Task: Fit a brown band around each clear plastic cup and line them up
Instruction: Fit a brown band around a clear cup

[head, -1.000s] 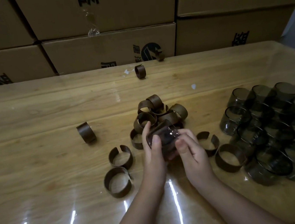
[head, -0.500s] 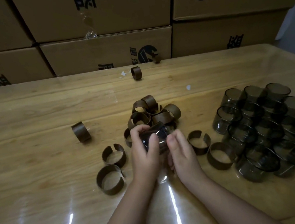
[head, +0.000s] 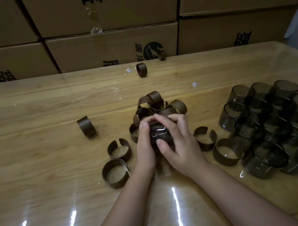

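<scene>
Clear plastic, dark in this light: one cup (head: 159, 135) is held between both palms just above the desk (head: 38, 162), right in front of the band pile (head: 160, 105). The left grip (head: 144, 146) wraps the cup's left side, thumb up along it. The right grip (head: 182, 142) curls over from the other side, thumb pressed to the near face. Clasped from both sides like this, the cup is probably being steadied while a band is worked round it. Whether one is already on I cannot tell, as the fingers cover the wall.

A left band (head: 119, 150) and a right band (head: 205, 138) lie flat on either side of the hands, easy to reach. Spare cups (head: 276, 126) crowd the right of the desk, touching one another, so a row will likely need space elsewhere. Boxes (head: 113, 48) wall off the far edge.
</scene>
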